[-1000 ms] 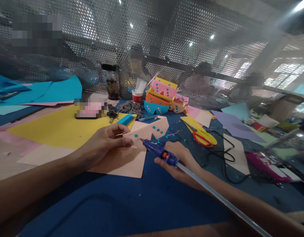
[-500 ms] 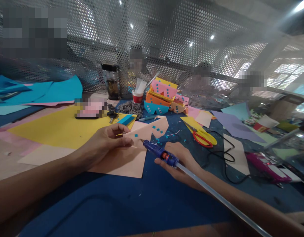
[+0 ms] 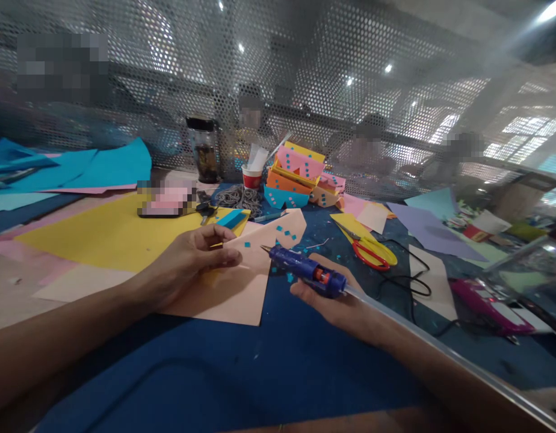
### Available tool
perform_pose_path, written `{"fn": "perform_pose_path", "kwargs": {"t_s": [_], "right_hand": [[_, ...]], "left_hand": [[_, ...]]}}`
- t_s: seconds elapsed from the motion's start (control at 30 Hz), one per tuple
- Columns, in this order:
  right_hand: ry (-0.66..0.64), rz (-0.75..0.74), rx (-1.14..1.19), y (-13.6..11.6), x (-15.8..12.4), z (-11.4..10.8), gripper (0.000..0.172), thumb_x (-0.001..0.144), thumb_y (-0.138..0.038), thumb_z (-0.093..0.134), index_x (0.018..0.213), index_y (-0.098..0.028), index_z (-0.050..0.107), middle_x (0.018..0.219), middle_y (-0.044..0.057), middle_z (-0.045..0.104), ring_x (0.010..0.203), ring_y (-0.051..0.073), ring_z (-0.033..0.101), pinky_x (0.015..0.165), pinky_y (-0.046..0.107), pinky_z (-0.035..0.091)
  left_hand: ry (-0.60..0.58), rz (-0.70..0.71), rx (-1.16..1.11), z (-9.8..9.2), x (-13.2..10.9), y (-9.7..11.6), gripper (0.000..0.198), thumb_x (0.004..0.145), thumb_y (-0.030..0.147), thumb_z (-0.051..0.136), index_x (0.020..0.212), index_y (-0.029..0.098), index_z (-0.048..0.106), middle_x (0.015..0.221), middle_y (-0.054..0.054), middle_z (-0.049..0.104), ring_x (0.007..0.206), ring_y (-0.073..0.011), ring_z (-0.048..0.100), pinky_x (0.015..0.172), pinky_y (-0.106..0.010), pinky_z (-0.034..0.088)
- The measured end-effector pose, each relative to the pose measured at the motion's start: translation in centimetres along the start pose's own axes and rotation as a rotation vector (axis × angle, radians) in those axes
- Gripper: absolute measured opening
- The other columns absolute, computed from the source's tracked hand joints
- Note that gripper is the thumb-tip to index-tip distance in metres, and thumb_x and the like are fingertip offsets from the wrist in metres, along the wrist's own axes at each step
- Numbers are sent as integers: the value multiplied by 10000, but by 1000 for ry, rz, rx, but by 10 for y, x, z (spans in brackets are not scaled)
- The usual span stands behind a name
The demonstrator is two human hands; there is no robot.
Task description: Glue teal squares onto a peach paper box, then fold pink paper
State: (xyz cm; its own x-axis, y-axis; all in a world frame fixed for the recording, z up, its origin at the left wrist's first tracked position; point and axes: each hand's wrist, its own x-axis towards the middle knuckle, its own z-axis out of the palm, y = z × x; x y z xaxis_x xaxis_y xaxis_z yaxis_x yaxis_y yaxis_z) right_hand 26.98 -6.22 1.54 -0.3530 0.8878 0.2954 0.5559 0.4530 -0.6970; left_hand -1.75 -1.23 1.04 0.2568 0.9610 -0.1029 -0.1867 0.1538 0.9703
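Observation:
Between the thumb and fingers of my left hand (image 3: 203,255) is one end of a peach paper cutout (image 3: 264,236) dotted with small blue paper squares. My right hand (image 3: 332,300) grips a blue hot glue gun (image 3: 300,264), with a long clear glue stick (image 3: 422,337) running out of its back. The gun's metal tip is at the cutout, near a blue square; whether it touches cannot be told. Beneath the left hand lies a flat peach paper sheet (image 3: 233,300). Loose blue squares (image 3: 290,277) lie on the blue table by the gun.
Red-handled scissors (image 3: 370,252) and a black cord lie to the right, near a magenta tool (image 3: 490,307). Behind stand decorated paper pieces (image 3: 296,174), a paper cup (image 3: 252,177) and a tumbler (image 3: 204,150). A phone (image 3: 165,201) rests on yellow paper. People sit beyond the perforated screen.
The glue gun has swung to a flatter angle, its back end moving right with my right hand. My left hand and the cutout have shifted slightly left.

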Motion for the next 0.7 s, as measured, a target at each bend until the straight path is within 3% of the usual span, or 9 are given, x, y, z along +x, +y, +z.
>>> {"fn": "perform_pose_path", "kwargs": {"t_s": [0.17, 0.43, 0.57, 0.7], "right_hand": [[-3, 142, 150, 9, -1, -2, 373, 888, -599, 700, 947, -239, 625, 848, 4, 668, 723, 160, 611, 663, 302, 524], [-25, 250, 142, 11, 6, -25, 375, 859, -595, 714, 949, -232, 688, 897, 24, 732, 843, 197, 681, 767, 347, 562], [-53, 267, 107, 25, 8, -34, 394, 860, -612, 713, 968, -233, 713, 935, 38, 742, 889, 216, 685, 800, 376, 559], [-31, 254, 120, 23, 10, -45, 388, 850, -596, 727, 961, -225, 709, 935, 49, 738, 898, 219, 677, 807, 371, 555]], "left_hand": [[58, 36, -29, -5, 2, 3, 396, 690, 221, 939, 944, 200, 636, 760, 19, 737, 723, -101, 705, 696, -139, 557], [95, 101, -80, -21, 14, 0, 423, 677, 188, 941, 951, 182, 619, 756, 25, 709, 705, -89, 702, 733, -145, 577], [114, 111, -94, -21, 17, 1, 433, 660, 189, 950, 952, 179, 630, 755, 14, 706, 686, -92, 698, 678, -129, 573], [144, 93, -106, -22, 19, 1, 453, 612, 188, 973, 919, 176, 639, 746, 8, 707, 694, -99, 703, 688, -127, 581]]}}
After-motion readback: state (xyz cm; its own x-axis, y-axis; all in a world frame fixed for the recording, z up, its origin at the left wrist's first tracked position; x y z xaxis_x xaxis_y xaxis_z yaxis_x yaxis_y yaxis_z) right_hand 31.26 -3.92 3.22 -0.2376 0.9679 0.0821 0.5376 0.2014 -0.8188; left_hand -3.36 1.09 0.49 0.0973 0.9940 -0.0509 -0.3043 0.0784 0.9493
